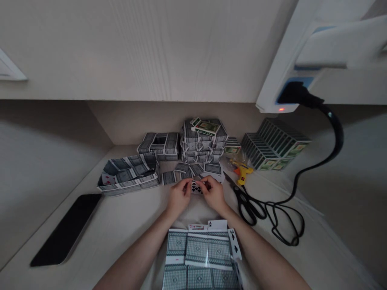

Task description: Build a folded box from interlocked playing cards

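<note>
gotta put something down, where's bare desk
Bare: the desk between phone and left forearm; a patch nearer than the looped cable, right of the right forearm. Crowded: beyond the hands with loose cards and card-covered boxes; right of them with glue gun and scissors.

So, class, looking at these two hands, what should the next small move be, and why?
Perhaps bring the pinched card toward the card panel: the left hand and right hand hold it from both sides, and the panel lies nearer the body, with an ace jutting from its far edge.
</note>
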A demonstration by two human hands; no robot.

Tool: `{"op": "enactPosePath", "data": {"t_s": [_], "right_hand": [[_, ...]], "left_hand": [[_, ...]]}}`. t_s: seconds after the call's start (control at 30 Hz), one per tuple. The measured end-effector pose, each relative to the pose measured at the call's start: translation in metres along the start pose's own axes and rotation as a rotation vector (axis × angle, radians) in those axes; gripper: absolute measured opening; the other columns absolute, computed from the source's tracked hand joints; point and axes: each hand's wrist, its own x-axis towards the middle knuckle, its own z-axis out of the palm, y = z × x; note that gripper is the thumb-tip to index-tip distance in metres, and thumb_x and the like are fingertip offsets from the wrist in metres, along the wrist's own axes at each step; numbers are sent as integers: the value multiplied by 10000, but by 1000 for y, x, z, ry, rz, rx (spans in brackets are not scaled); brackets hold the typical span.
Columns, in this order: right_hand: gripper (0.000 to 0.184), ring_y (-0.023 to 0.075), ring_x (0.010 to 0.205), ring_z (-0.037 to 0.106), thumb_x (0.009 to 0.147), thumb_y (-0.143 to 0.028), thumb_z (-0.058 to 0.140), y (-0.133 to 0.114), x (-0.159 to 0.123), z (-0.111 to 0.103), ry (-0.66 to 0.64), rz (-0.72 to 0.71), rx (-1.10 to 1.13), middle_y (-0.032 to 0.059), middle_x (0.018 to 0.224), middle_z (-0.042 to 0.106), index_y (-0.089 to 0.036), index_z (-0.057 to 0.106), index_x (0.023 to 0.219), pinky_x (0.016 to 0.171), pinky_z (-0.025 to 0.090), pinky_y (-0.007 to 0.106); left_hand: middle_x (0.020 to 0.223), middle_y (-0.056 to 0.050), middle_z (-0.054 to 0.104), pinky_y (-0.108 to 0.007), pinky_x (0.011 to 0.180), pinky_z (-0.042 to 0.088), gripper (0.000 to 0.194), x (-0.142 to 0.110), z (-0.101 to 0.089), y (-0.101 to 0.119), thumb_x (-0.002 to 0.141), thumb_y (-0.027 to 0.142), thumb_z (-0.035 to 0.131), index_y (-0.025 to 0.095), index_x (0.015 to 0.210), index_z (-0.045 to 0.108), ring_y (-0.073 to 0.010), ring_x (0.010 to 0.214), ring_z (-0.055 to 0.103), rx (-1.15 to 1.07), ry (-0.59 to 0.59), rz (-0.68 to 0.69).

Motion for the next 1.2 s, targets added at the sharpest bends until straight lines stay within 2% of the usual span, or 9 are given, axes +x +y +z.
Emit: {"op": "enactPosePath", "data": {"t_s": [0.33, 0.47, 0.57, 0.67, 0.8, 0.93, 1.03, 1.2], "right_hand": [[254, 99, 444, 434, 698, -436, 597, -1, 0, 0, -7, 79, 107, -41, 494, 494, -184, 568, 694, 447, 321, 217], [279, 99, 446, 436, 679, -447, 617, -3, 1, -5, -151, 159, 347, -42, 521, 491, -190, 563, 774, 434, 321, 221], [277, 93, 407, 425, 697, -462, 593, -6, 4, -11, -256, 229, 521, -54, 478, 469, -192, 542, 731, 426, 320, 224], [291, 78, 371, 397, 698, -465, 592, -8, 8, -17, -359, 290, 592, -68, 437, 447, -188, 512, 661, 406, 294, 214], [300, 68, 398, 414, 661, -453, 635, -10, 10, -19, -475, 359, 641, -64, 499, 479, -179, 513, 680, 397, 296, 198], [341, 78, 489, 478, 629, -423, 676, -10, 10, -17, -536, 355, 722, -34, 647, 552, -182, 549, 834, 459, 374, 206], [387, 76, 476, 468, 644, -432, 664, -9, 10, -15, -552, 371, 741, -30, 642, 554, -176, 567, 916, 460, 371, 210], [348, 73, 463, 441, 709, -484, 588, -5, 11, -14, -529, 380, 774, -33, 565, 516, -156, 603, 824, 444, 340, 201]], "left_hand": [[848, -42, 690, -225, 602, 482, 227, 1, 0, -1, 792, 206, 461, 166, 945, 624, -131, 659, 633, -11, 9, -34], [823, -39, 687, -221, 592, 481, 236, 2, 1, -4, 795, 210, 459, 160, 952, 628, -128, 643, 628, -45, 46, -83], [815, -37, 684, -217, 581, 481, 244, 3, 2, -7, 805, 234, 455, 159, 958, 629, -127, 645, 625, -78, 62, -115], [800, -31, 684, -210, 568, 480, 250, 4, 1, -6, 809, 257, 457, 160, 960, 631, -120, 627, 617, -119, 55, -130], [830, -28, 686, -217, 603, 491, 254, 4, -1, -1, 815, 267, 453, 171, 970, 631, -126, 674, 623, -149, 48, -129], [943, -31, 673, -243, 725, 495, 268, 4, -1, 1, 835, 260, 424, 188, 1014, 610, -136, 816, 627, -162, 6, -80], [1005, -38, 655, -271, 782, 489, 280, 4, 0, -1, 839, 238, 413, 193, 1057, 584, -146, 886, 615, -133, -45, -24], [1103, -51, 603, -326, 884, 450, 348, 4, 1, -1, 803, 151, 432, 208, 1133, 526, -163, 1011, 559, -67, -103, 139]]}}
